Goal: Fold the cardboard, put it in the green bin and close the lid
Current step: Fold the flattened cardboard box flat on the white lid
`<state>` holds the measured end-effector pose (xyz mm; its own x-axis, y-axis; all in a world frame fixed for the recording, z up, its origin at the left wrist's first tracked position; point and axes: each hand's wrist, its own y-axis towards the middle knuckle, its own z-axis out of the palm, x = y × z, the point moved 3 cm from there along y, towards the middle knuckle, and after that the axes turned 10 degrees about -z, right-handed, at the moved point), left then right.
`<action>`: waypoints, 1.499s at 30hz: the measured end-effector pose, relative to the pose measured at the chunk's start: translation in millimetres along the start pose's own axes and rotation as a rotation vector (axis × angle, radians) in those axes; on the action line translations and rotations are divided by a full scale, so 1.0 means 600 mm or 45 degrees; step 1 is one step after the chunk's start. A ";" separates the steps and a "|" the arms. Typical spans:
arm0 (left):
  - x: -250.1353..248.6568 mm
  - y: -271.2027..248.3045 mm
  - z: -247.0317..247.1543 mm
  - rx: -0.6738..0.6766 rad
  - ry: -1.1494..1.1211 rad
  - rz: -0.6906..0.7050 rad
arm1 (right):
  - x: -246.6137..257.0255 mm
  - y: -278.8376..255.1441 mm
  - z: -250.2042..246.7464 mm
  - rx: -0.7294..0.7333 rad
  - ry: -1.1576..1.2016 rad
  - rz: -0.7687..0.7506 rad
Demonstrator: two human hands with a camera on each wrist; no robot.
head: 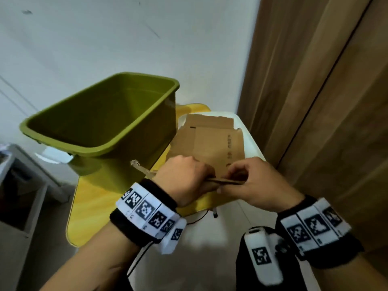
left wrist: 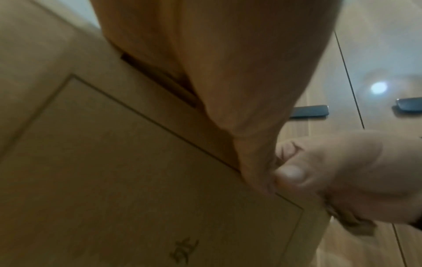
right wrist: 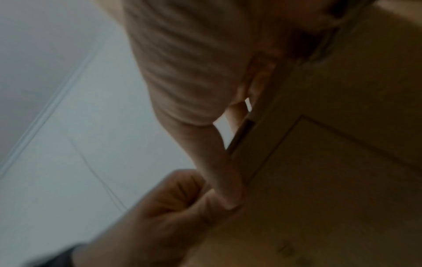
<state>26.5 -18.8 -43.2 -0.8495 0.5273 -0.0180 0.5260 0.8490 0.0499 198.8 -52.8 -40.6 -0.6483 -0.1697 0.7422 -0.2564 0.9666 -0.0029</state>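
Observation:
A flattened brown cardboard point(head: 212, 141) with printed marks lies on the white lid point(head: 251, 141), to the right of the open green bin point(head: 100, 116). My left hand point(head: 186, 175) and right hand point(head: 249, 181) both grip the cardboard's near edge, fingers curled over it, knuckles almost meeting. In the left wrist view the cardboard point(left wrist: 137, 180) fills the picture, with my left hand point(left wrist: 228, 90) on its edge and the right hand point(left wrist: 342, 171) pinching beside it. The right wrist view is dim: the cardboard point(right wrist: 331, 162) held by my right hand point(right wrist: 205, 90), with the left hand point(right wrist: 173, 207) below.
The bin stands on a yellow tabletop point(head: 92, 206). A wooden wardrobe door point(head: 315, 101) rises close on the right. A white wall point(head: 126, 38) is behind. A grey shelf point(head: 19, 185) stands low on the left. A torn cardboard scrap point(head: 139, 168) sticks out by my left wrist.

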 end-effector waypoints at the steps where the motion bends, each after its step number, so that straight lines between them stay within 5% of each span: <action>1: -0.002 0.007 -0.005 0.001 0.000 -0.014 | 0.002 0.001 -0.008 -0.025 -0.078 -0.024; 8: -0.007 0.040 0.029 0.121 -0.022 -0.105 | -0.040 0.034 -0.002 0.088 -0.301 -0.046; 15: 0.007 0.067 0.053 -0.166 0.225 -0.063 | -0.044 0.062 -0.006 0.057 -0.433 -0.050; 19: 0.028 0.082 0.093 -0.286 0.287 -0.192 | -0.053 0.130 -0.013 0.059 -0.646 0.013; 23: 0.047 0.097 0.154 -0.131 0.098 -0.320 | -0.089 0.198 0.004 0.054 -0.675 0.169; 29: 0.065 0.132 0.224 0.326 -0.082 -0.363 | -0.160 0.234 0.044 0.145 -0.656 0.242; 35: 0.067 0.136 0.235 0.309 -0.068 -0.378 | -0.179 0.224 0.045 0.113 -0.572 0.244; 45: 0.067 0.133 0.217 0.361 -0.138 -0.441 | -0.130 0.148 0.089 0.436 -0.834 0.124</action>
<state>39.5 74.6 -170.2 -0.9759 0.1985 -0.0906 0.2153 0.9433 -0.2525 188.0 35.9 -134.5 -0.9466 -0.2698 0.1767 -0.3157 0.8873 -0.3361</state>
